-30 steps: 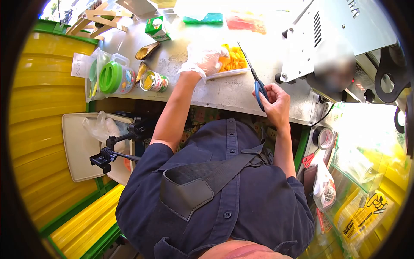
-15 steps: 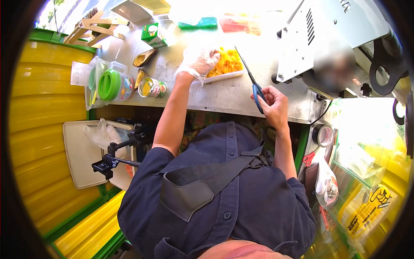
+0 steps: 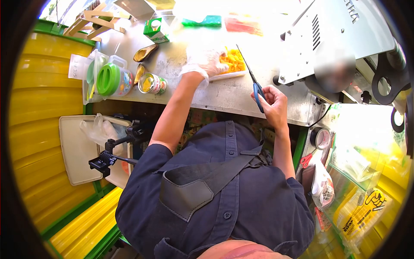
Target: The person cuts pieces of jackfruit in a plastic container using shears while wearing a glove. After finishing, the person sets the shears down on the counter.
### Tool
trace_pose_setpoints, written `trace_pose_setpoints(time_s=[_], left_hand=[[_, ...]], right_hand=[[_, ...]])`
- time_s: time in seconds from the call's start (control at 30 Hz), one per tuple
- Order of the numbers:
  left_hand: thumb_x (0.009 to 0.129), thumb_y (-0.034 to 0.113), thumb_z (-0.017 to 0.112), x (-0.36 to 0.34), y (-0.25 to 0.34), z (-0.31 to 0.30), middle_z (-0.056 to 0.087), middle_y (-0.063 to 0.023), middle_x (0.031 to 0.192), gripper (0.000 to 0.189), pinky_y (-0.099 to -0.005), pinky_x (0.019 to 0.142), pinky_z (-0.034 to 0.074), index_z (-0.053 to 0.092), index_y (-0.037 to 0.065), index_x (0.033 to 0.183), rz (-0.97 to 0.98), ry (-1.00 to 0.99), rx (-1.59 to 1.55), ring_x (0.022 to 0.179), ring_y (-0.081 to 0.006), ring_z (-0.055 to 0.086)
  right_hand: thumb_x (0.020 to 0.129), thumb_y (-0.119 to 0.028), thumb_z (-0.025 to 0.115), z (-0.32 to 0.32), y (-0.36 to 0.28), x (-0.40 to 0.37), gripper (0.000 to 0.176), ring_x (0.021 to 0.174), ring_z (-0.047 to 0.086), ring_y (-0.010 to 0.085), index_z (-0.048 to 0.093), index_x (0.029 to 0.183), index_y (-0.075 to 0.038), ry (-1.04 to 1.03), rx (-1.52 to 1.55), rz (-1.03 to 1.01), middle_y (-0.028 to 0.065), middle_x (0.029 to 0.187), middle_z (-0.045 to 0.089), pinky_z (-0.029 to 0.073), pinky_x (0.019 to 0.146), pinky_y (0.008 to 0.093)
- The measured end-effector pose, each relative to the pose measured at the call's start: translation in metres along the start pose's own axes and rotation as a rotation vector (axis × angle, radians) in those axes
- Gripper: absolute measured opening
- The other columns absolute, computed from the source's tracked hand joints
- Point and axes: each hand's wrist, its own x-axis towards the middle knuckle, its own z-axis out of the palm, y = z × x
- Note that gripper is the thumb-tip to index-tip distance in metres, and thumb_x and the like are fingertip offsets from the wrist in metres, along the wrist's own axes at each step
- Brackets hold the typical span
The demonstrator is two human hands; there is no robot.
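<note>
Head view: the fruit tray (image 3: pixel 228 76) on the worktop (image 3: pixel 224 94) is pressed by curled fingers of the left hand (image 3: pixel 207 60); scissors (image 3: pixel 250 76) are gripped in the right hand (image 3: pixel 272 102) — the left hand could be nicked by nearby blades.

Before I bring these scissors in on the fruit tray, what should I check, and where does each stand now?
1. Right hand grips the scissors by the blue handles: ok.
2. Blades closed, tip beside the tray: ok.
3. Gloved left hand rests on the yellow fruit in the tray: ok.
4. Left fingers apart from the blades: ok.
5. A piece pinched under the glove: cannot tell.
6. Open can well aside on the counter: ok.
</note>
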Motion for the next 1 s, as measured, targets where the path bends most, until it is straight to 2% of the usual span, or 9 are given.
trace_pose_setpoints(time_s=[0.17,0.3,0.4,0.47,0.57,0.7,0.77,0.87,1.0], left_hand=[[0.085,0.046,0.077,0.006,0.022,-0.01,0.078,-0.0046,0.114,0.038,-0.043,0.095,0.055,0.081,0.025,0.116,0.009,-0.112,0.288,0.111,-0.0268,0.071],[0.087,0.045,0.076,0.009,0.013,-0.008,0.078,-0.0052,0.109,0.036,-0.0424,0.094,0.055,0.081,0.022,0.114,-0.052,-0.105,0.185,0.107,-0.0284,0.072],[0.09,0.042,0.075,0.012,0.0,-0.003,0.079,-0.0081,0.111,0.039,-0.0409,0.095,0.056,0.08,0.016,0.119,-0.139,-0.2,0.017,0.105,-0.0291,0.074],[0.094,0.039,0.076,0.008,-0.009,0.006,0.08,-0.0131,0.116,0.043,-0.0386,0.096,0.057,0.077,0.008,0.124,-0.174,-0.041,-0.283,0.105,-0.0279,0.075],[0.095,0.041,0.078,0.009,-0.018,0.01,0.078,-0.0179,0.123,0.05,-0.0373,0.097,0.057,0.075,0.003,0.127,-0.196,0.001,-0.431,0.106,-0.0262,0.076],[0.1,0.032,0.075,0.006,-0.016,0.006,0.079,-0.0154,0.119,0.043,-0.0346,0.093,0.059,0.072,0.0,0.129,-0.263,-0.015,-0.501,0.1,-0.023,0.076],[0.104,0.018,0.071,0.008,-0.017,0.011,0.077,-0.0128,0.115,0.033,-0.0309,0.088,0.061,0.07,-0.001,0.131,-0.312,-0.021,-0.896,0.096,-0.0198,0.075],[0.106,0.008,0.067,0.012,-0.023,0.02,0.075,-0.0117,0.112,0.026,-0.0291,0.085,0.064,0.068,-0.003,0.129,-0.327,-0.017,-1.189,0.097,-0.0194,0.076],[0.106,0.007,0.068,0.013,-0.026,0.022,0.075,-0.0138,0.112,0.024,-0.0315,0.086,0.067,0.067,-0.007,0.126,-0.332,-0.024,-1.403,0.098,-0.0228,0.077]], right_hand=[[0.098,-0.004,0.074,-0.001,-0.001,0.0,0.009,0.078,0.07,0.0027,0.072,0.101,0.005,-0.006,-0.024,0.012,0.0082,0.092,0.082,0.051,0.066,0.0191],[0.097,-0.004,0.074,-0.001,-0.001,-0.001,0.01,0.078,0.07,0.0026,0.072,0.101,0.005,0.02,-0.004,0.0,0.0079,0.092,0.082,0.051,0.066,0.0189],[0.098,-0.004,0.074,-0.002,-0.001,-0.001,0.01,0.077,0.069,0.0023,0.073,0.101,0.005,0.02,-0.019,0.009,0.0074,0.091,0.082,0.05,0.065,0.019],[0.098,-0.005,0.074,-0.001,-0.002,0.0,0.01,0.077,0.069,0.002,0.073,0.1,0.004,0.013,-0.017,0.016,0.0073,0.09,0.082,0.049,0.064,0.0188],[0.098,-0.008,0.075,0.0,-0.005,0.002,0.011,0.074,0.067,0.0011,0.073,0.099,0.003,-0.007,0.04,0.085,0.0064,0.089,0.081,0.047,0.062,0.0187],[0.097,-0.01,0.077,-0.001,-0.001,0.005,0.013,0.071,0.064,0.0001,0.073,0.096,0.002,-0.042,0.001,0.157,0.0053,0.087,0.081,0.045,0.061,0.0184],[0.097,-0.012,0.079,0.0,0.004,0.006,0.015,0.07,0.063,-0.0006,0.072,0.097,0.002,-0.04,-0.06,0.139,0.0045,0.087,0.081,0.044,0.06,0.0184],[0.098,-0.016,0.08,0.008,0.005,0.004,0.019,0.067,0.06,-0.0003,0.07,0.103,0.0,-0.03,-0.038,0.049,-0.0011,0.08,0.072,0.044,0.058,0.0169],[0.098,-0.011,0.08,0.017,-0.002,0.004,0.018,0.075,0.066,0.0004,0.07,0.105,0.001,-0.03,-0.062,0.013,0.0027,0.09,0.079,0.049,0.064,0.0176]])
